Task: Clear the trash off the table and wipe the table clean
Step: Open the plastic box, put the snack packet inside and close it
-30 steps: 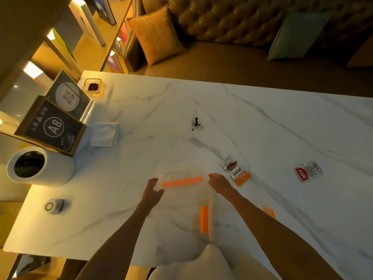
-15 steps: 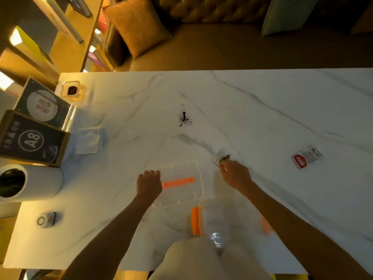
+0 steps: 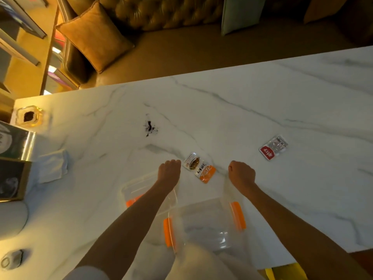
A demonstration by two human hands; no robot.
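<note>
Snack sachets (image 3: 199, 167), two small flat foil packets touching end to end, lie on the marble table (image 3: 262, 102) between the two hands on my feed.

Nearest the camera, a clear plastic box (image 3: 203, 219) sits at the near table edge. It is rectangular with rounded corners and has an orange clip on its left and right sides. Just left of it lies a clear lid (image 3: 133, 188), flat, with an orange strip showing and the left forearm crossing above it.

The left hand (image 3: 169, 170) is at the lid's far edge, knuckles up and fingers folded under. I cannot tell whether it grips the lid. The right hand (image 3: 241, 174) is balled at the box's far right corner, where a clear wall rises toward it. I cannot tell whether it holds that rim.

The sachets' long axis runs diagonally, the end with the brown picture pointing far-left and the orange end near-right. Well apart to the right, a red-and-clear wrapper (image 3: 273, 147), glossy and crinkled, lies flat with its red end near-left and its clear end far-right.

Farther off on the left, a dark smear (image 3: 149, 127) spatters the white, grey-veined stone. Near the left edge a folded white cloth (image 3: 53, 165), soft and squarish, rests beside upright sign cards (image 3: 12, 178). Beyond them stands a glass ashtray (image 3: 29, 116) with dark contents.

Past the table, a tufted leather sofa (image 3: 161, 11) carries a tan cushion (image 3: 92, 35).
</note>
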